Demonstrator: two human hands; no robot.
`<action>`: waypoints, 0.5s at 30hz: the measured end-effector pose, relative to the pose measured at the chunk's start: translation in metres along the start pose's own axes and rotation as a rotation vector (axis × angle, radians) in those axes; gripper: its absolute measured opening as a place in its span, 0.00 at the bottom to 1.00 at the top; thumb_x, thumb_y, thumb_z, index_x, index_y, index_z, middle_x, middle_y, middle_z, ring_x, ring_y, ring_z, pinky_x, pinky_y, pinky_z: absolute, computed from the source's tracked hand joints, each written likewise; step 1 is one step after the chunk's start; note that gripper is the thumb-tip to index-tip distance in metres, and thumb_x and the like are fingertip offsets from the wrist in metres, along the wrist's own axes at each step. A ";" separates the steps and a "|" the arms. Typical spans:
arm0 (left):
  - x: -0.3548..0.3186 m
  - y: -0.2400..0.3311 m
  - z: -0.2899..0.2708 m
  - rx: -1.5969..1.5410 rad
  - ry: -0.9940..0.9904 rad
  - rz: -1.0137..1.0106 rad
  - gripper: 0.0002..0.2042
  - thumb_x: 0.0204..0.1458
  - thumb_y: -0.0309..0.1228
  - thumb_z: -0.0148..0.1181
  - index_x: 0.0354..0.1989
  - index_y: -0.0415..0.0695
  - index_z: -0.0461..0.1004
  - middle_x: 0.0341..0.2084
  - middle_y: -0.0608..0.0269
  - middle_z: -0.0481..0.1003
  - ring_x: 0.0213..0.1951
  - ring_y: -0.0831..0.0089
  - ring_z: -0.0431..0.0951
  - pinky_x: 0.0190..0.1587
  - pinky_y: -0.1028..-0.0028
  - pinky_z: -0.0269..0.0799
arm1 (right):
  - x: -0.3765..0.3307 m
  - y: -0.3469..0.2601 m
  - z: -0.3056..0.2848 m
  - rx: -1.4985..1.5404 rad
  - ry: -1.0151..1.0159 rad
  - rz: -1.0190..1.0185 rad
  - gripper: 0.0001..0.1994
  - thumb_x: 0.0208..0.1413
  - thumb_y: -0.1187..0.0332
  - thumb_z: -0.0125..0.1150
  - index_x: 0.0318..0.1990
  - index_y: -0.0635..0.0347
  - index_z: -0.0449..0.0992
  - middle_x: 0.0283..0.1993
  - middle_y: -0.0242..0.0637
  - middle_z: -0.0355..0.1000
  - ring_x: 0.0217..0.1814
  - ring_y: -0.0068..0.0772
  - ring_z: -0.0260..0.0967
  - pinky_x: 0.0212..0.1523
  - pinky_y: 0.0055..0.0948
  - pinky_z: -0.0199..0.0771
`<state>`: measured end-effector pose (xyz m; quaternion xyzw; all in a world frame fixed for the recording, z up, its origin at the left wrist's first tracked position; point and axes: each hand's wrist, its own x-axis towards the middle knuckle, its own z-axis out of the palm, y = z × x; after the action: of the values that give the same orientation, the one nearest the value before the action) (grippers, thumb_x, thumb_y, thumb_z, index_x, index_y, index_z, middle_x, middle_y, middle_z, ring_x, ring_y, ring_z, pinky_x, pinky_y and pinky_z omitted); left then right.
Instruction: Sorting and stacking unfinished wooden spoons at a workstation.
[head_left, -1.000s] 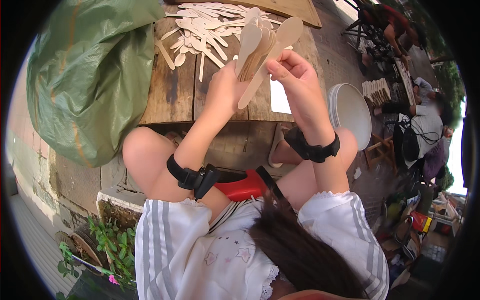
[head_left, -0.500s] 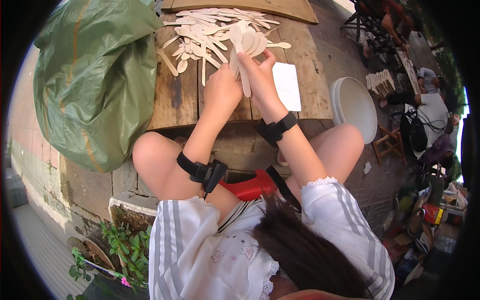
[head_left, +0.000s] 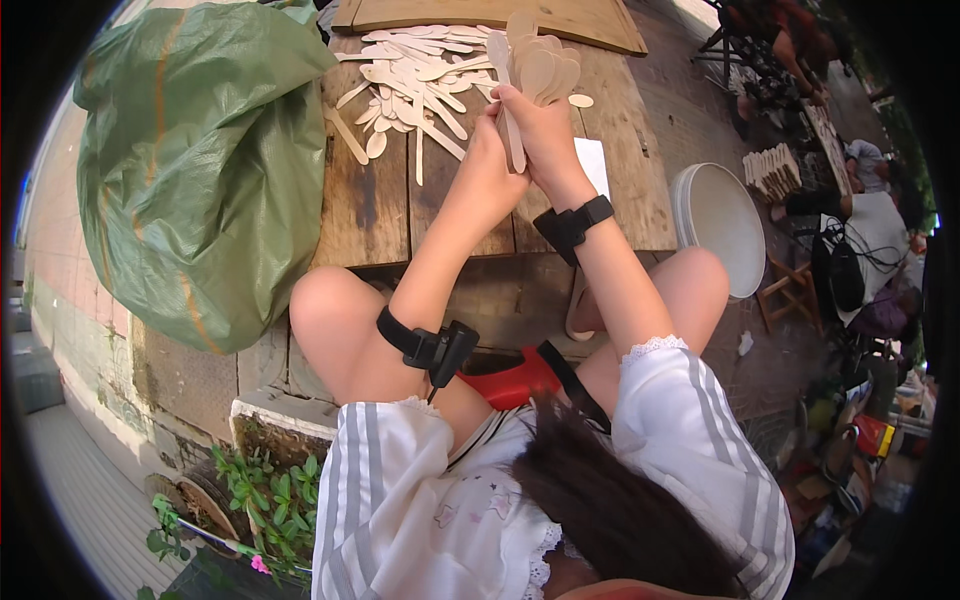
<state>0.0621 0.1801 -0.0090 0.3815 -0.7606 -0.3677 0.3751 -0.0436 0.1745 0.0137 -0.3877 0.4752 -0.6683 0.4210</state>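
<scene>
Both hands meet over the wooden table (head_left: 365, 215). They close round a fanned bundle of pale wooden spoons (head_left: 540, 75), bowls upward and handles mostly hidden in the fingers. My right hand (head_left: 550, 140) wraps the bundle, its thumb pressing on one single spoon (head_left: 511, 130) at the front. My left hand (head_left: 490, 170) is closed around the lower ends, just below and left of the right; its fingers are partly hidden. Beyond them lies a loose heap of wooden spoons (head_left: 420, 85). A white sheet of paper (head_left: 592, 165) shows partly behind my right wrist.
A big green sack (head_left: 200, 180) bulges at the table's left side. White round buckets, stacked (head_left: 722, 230), stand at its right. A wooden board (head_left: 490, 15) lies along the far edge. Other people sit at the right, near bundled sticks (head_left: 770, 172). A potted plant (head_left: 265, 490) is at lower left.
Both hands have moved a little right and away from me, with the spoon bundle raised and gathered closer together. My right hand now covers more of the paper. The whole view has shifted slightly.
</scene>
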 end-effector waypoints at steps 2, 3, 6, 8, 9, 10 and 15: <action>0.005 0.009 -0.002 -0.049 -0.128 0.045 0.37 0.43 0.26 0.58 0.62 0.35 0.46 0.59 0.41 0.56 0.61 0.53 0.59 0.60 0.63 0.58 | 0.007 -0.011 -0.017 0.072 0.011 -0.009 0.10 0.52 0.71 0.58 0.40 0.67 0.70 0.34 0.38 0.72 0.31 0.25 0.71 0.34 0.26 0.73; 0.009 0.009 -0.010 -0.283 -0.291 -0.197 0.40 0.42 0.24 0.56 0.64 0.38 0.42 0.61 0.42 0.53 0.64 0.56 0.54 0.63 0.62 0.53 | 0.009 -0.016 -0.025 0.006 0.003 0.008 0.10 0.52 0.71 0.58 0.39 0.67 0.71 0.33 0.37 0.72 0.30 0.25 0.71 0.33 0.26 0.72; 0.021 0.010 -0.022 -0.570 -0.066 -0.244 0.33 0.49 0.25 0.47 0.66 0.38 0.44 0.62 0.48 0.54 0.64 0.60 0.54 0.63 0.65 0.51 | 0.008 -0.022 -0.037 -0.083 -0.029 -0.023 0.09 0.53 0.70 0.59 0.37 0.66 0.72 0.31 0.35 0.72 0.30 0.24 0.70 0.32 0.24 0.71; 0.026 0.013 -0.017 -0.718 -0.080 -0.213 0.30 0.52 0.27 0.45 0.65 0.37 0.46 0.62 0.51 0.55 0.64 0.63 0.54 0.63 0.67 0.50 | 0.000 -0.022 -0.043 -0.166 -0.077 -0.057 0.09 0.53 0.70 0.59 0.38 0.65 0.72 0.31 0.34 0.72 0.29 0.24 0.70 0.33 0.25 0.71; 0.028 0.015 -0.012 -0.871 -0.093 -0.182 0.27 0.56 0.28 0.43 0.64 0.36 0.48 0.62 0.53 0.56 0.63 0.65 0.55 0.63 0.68 0.49 | -0.004 -0.020 -0.050 -0.186 -0.153 0.003 0.13 0.50 0.72 0.60 0.43 0.66 0.68 0.37 0.36 0.71 0.34 0.24 0.71 0.36 0.25 0.73; 0.029 0.021 -0.005 -0.861 -0.096 -0.180 0.27 0.56 0.28 0.43 0.64 0.36 0.48 0.62 0.53 0.56 0.63 0.65 0.55 0.63 0.68 0.49 | -0.007 -0.015 -0.052 -0.176 -0.151 -0.001 0.13 0.50 0.72 0.60 0.43 0.66 0.68 0.37 0.36 0.71 0.34 0.24 0.71 0.36 0.25 0.73; 0.023 0.021 0.028 -0.905 0.086 -0.147 0.18 0.60 0.30 0.45 0.56 0.33 0.59 0.50 0.56 0.68 0.52 0.74 0.67 0.56 0.74 0.60 | -0.019 0.004 -0.053 -0.256 -0.080 -0.154 0.18 0.50 0.72 0.61 0.49 0.65 0.67 0.48 0.36 0.69 0.51 0.26 0.67 0.49 0.25 0.68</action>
<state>0.0223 0.1774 0.0031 0.2472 -0.4783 -0.6722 0.5081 -0.0851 0.2074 -0.0055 -0.4999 0.5079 -0.6167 0.3343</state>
